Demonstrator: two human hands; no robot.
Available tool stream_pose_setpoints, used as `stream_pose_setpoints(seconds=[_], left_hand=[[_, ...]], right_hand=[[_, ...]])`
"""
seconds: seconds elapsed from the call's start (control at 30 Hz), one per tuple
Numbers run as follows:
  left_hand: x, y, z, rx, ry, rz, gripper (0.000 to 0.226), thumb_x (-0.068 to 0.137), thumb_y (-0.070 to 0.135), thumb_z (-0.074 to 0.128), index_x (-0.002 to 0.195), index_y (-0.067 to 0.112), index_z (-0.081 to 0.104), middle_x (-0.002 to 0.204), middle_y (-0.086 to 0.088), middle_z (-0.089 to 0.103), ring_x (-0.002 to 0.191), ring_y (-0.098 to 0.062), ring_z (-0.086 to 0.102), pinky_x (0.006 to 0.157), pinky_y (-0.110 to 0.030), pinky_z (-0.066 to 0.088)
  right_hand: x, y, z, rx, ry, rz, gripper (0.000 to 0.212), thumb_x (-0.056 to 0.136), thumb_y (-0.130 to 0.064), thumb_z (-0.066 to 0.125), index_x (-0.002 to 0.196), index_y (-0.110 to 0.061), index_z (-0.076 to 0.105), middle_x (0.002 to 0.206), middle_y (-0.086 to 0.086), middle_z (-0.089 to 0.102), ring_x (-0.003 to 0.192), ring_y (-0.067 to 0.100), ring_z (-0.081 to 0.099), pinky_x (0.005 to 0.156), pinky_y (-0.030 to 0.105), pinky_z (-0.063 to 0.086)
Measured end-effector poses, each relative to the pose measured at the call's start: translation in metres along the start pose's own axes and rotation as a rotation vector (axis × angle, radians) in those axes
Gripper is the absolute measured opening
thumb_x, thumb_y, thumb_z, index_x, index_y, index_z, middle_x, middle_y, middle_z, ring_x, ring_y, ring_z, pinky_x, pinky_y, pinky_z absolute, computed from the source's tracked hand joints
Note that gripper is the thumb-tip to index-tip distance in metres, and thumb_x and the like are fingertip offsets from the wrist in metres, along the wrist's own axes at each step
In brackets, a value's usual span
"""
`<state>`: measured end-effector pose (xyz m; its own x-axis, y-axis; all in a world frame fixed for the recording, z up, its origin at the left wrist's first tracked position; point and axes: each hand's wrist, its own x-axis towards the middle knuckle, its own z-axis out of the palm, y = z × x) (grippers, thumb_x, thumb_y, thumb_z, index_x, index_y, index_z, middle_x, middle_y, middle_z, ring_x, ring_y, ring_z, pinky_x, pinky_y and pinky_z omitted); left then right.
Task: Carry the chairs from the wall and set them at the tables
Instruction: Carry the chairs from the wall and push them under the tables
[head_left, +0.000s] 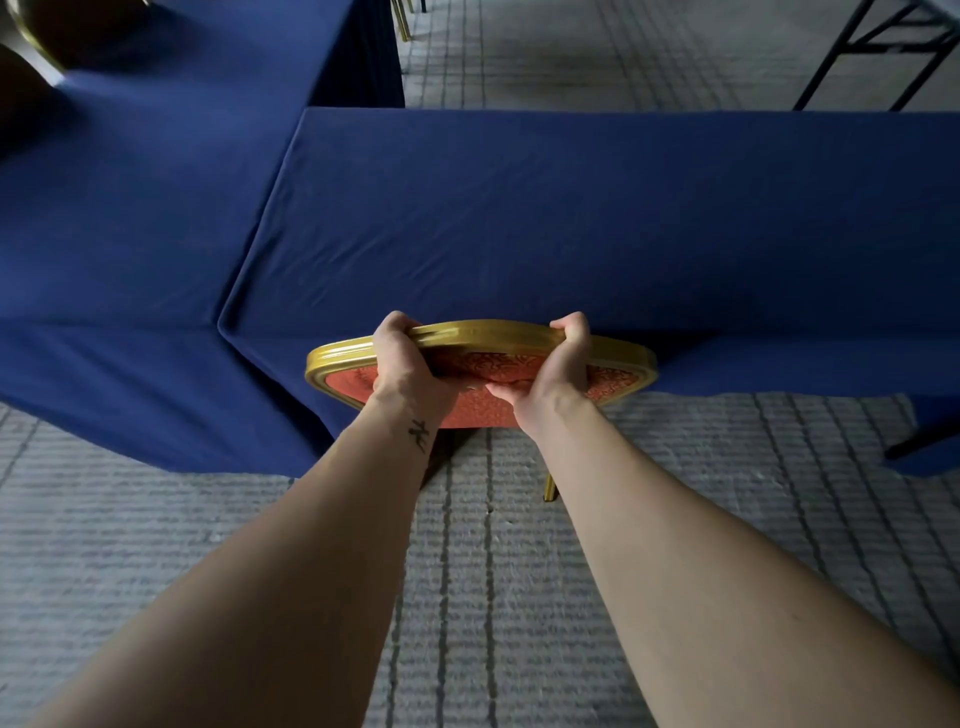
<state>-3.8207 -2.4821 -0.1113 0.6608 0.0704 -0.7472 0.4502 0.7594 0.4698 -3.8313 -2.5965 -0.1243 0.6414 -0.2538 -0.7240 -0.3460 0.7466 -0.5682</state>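
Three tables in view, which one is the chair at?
The blue-clothed table straight ahead: the chair, gripped by its gold back, is at its near edge. The other blue table lies to the left; the bare black-legged table stands far right.

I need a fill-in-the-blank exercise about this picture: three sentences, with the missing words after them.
1. The left hand and the right hand grip the chair by its ____ frame.
2. The tablecloth in front of the chair is dark ____.
3. Below the chair lies a grey striped ____.
Missing words: gold, blue, carpet.
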Motion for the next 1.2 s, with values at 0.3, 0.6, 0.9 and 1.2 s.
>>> stream_pose_setpoints(seconds=[0.3,0.6,0.9,1.2], left_hand=[[0.036,0.018,0.029,-0.005,0.035,-0.009,0.04,0.09,0.032,0.057,0.117,0.003,0.056,0.115,-0.023,0.065,0.104,-0.045,0.062,0.098,-0.073,0.045],[0.037,0.02,0.035,-0.089,0.171,-0.013,0.09,0.051,0.03,0.067,0.137,0.009,0.048,0.126,-0.026,0.064,0.102,-0.048,0.066,0.078,-0.077,0.049],[0.038,0.018,0.033,-0.07,0.202,-0.053,0.083,0.06,0.031,0.063,0.139,0.009,0.047,0.125,-0.03,0.064,0.101,-0.054,0.067,0.074,-0.08,0.05],[0.006,0.029,0.041,0.155,0.306,-0.061,0.05,0.086,0.036,0.06,0.12,0.0,0.059,0.097,-0.024,0.071,0.088,-0.042,0.071,0.081,-0.056,0.061]], right_hand=[[0.032,-0.015,0.031,0.022,0.039,0.009,0.075,0.065,-0.047,0.062,0.134,-0.022,0.046,0.125,0.006,0.057,0.113,0.033,0.055,0.09,0.061,0.054],[0.034,-0.018,0.03,0.067,0.044,0.036,0.059,0.08,-0.043,0.061,0.133,-0.021,0.05,0.122,0.008,0.063,0.107,0.03,0.061,0.099,0.06,0.05],[0.034,-0.018,0.024,0.029,0.006,0.066,0.041,0.084,-0.042,0.058,0.115,-0.015,0.054,0.118,0.017,0.061,0.113,0.034,0.062,0.101,0.059,0.051],[0.015,-0.029,0.018,-0.117,-0.015,0.235,0.062,0.086,-0.057,0.055,0.131,-0.013,0.054,0.117,0.018,0.066,0.105,0.034,0.068,0.087,0.054,0.06]])
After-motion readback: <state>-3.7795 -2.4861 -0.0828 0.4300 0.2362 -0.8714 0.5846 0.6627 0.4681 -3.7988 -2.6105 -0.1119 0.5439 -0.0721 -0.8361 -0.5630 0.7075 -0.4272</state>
